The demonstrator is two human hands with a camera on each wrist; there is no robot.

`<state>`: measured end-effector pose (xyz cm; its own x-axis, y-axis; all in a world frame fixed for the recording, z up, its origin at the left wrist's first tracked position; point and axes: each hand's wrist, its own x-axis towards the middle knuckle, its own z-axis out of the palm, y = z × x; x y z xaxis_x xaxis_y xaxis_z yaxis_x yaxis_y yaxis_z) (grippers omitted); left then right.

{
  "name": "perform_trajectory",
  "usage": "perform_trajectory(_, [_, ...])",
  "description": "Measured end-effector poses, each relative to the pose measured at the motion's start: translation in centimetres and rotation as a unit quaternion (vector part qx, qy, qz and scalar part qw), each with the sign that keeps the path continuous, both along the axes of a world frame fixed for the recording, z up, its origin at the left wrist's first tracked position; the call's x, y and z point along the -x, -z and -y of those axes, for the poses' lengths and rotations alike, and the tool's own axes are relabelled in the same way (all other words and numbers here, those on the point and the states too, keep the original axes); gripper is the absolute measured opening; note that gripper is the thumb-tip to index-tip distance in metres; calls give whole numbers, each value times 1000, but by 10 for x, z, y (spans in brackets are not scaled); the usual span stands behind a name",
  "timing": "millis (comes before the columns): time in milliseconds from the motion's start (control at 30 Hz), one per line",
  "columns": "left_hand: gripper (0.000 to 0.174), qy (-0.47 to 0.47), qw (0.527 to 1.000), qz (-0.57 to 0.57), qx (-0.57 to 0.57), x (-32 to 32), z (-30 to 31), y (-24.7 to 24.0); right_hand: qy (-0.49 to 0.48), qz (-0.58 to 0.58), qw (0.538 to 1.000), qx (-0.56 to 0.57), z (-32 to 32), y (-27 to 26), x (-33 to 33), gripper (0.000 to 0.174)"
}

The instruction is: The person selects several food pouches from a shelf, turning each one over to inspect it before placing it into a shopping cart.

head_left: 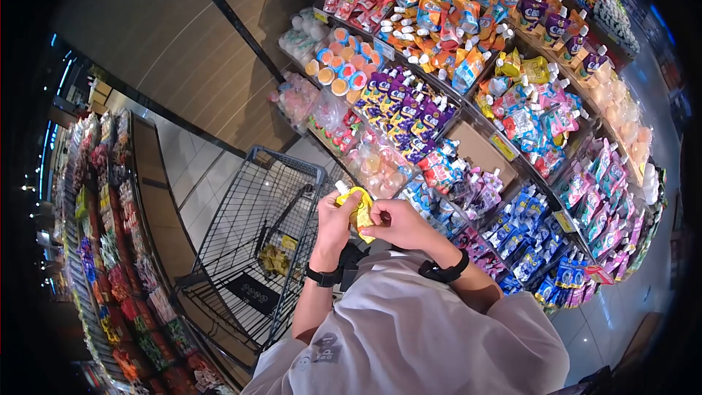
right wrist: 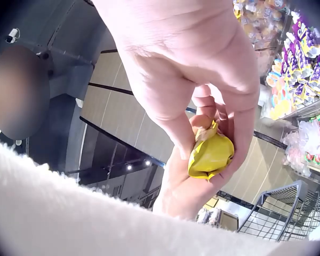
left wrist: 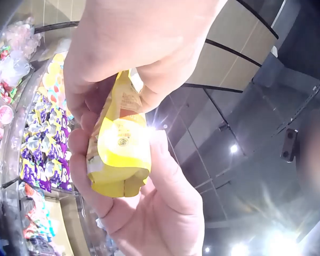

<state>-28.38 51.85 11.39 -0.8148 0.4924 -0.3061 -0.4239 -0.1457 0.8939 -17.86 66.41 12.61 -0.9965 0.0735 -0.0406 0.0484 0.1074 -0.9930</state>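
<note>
A yellow pouch (head_left: 361, 213) with a white spout cap is held between both hands in front of the chest. My left hand (head_left: 334, 223) grips its spout side, thumb on the front. My right hand (head_left: 404, 224) pinches the opposite edge between thumb and fingers. In the left wrist view the pouch (left wrist: 122, 149) shows its printed side and folded bottom, with the left hand (left wrist: 133, 48) above and the right hand (left wrist: 160, 213) below. The right wrist view shows the pouch (right wrist: 211, 154) crumpled at its end, under the right hand (right wrist: 192, 69); the left hand (right wrist: 176, 186) lies behind it.
A shopping cart (head_left: 252, 148) stands at the left, with yellow packs (head_left: 275, 259) inside. Bins of pouches, purple (head_left: 409, 111), orange and blue, fill the display at the right. A curved shelf of packaged goods (head_left: 117, 249) runs along the far left.
</note>
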Motion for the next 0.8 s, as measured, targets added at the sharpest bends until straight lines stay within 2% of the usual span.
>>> perform_trajectory(233, [10, -7, 997, 65, -38, -2, -2, -5, 4, -8, 1000, 12, 2, -1, -1, 40])
perform_trajectory(333, [11, 22, 997, 75, -29, 1, 1, 7, 0, -5, 1000, 10, 2, -1, -2, 39])
perform_trajectory(567, [13, 36, 996, 74, -37, 0, 6, -1, -14, -3, 999, 30, 4, 4, -1, 36])
perform_trajectory(733, [19, 15, 989, 114, -88, 2, 10, 4, -7, -27, 999, 22, 3, 2, -2, 34])
perform_trajectory(800, [25, 37, 986, 125, -99, 2, 15, 6, -2, -23, 999, 31, 1, 5, -1, 34])
